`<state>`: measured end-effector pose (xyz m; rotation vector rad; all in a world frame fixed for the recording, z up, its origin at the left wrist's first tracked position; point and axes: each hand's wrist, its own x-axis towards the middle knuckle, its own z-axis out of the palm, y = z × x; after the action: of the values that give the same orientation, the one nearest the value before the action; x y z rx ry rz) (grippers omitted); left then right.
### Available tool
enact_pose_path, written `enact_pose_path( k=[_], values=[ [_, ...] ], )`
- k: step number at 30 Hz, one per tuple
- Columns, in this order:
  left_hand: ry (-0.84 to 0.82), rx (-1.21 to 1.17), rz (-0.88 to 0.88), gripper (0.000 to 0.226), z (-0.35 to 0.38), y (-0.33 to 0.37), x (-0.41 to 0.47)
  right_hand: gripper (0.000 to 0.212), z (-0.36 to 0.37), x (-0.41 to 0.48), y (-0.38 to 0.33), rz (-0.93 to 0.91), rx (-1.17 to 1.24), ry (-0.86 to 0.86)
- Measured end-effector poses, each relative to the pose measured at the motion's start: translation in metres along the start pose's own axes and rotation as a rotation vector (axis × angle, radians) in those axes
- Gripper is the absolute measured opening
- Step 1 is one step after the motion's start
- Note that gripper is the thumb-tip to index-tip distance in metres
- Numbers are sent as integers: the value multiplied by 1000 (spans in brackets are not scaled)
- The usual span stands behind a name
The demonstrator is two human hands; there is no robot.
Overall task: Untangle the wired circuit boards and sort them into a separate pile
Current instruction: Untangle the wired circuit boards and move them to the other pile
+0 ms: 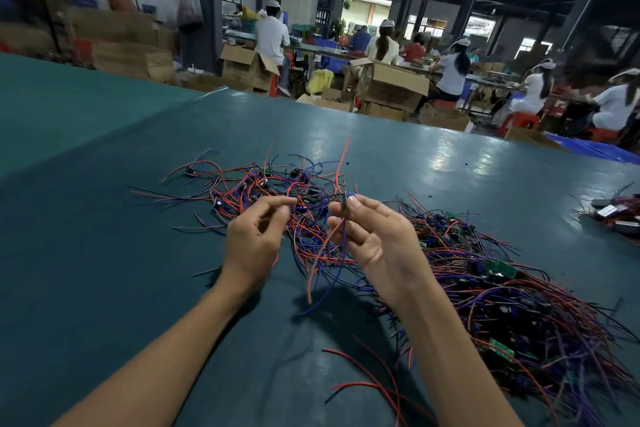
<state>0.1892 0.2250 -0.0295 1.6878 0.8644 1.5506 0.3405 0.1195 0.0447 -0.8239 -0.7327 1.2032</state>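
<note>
Pinched a small circuit board (345, 200) between thumb and fingers of the right hand (377, 243), its red and blue leads (316, 270) dangling toward 6 o'clock. Nipped a thin wire (313, 199) with the curled left hand (254, 243), at 9 o'clock of the right. Had the loose tangle (263, 184) at 12 o'clock and the thick pile (502, 295) at 4 o'clock on the green table (104, 218).
</note>
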Motion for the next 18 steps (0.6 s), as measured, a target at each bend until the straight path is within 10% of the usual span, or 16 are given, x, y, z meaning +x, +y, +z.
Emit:
enact_pose_path(
  k=[5,8,12,15,18],
  values=[
    [-425,-795,-556,36,-5,5,4,21,-6,-6,21,34,210,-25],
    [-201,-945,-589,47,-3,9,7,31,-10,-9,29,67,243,-37],
    [163,-482,-275,32,-2,7,2,26,-10,-11,35,88,243,-4],
    [219,465,352,24,-6,2,-7,16,-7,-12,36,90,254,39],
    [45,613,621,43,-2,10,-12,22,-6,-12,40,74,251,85]
  ],
)
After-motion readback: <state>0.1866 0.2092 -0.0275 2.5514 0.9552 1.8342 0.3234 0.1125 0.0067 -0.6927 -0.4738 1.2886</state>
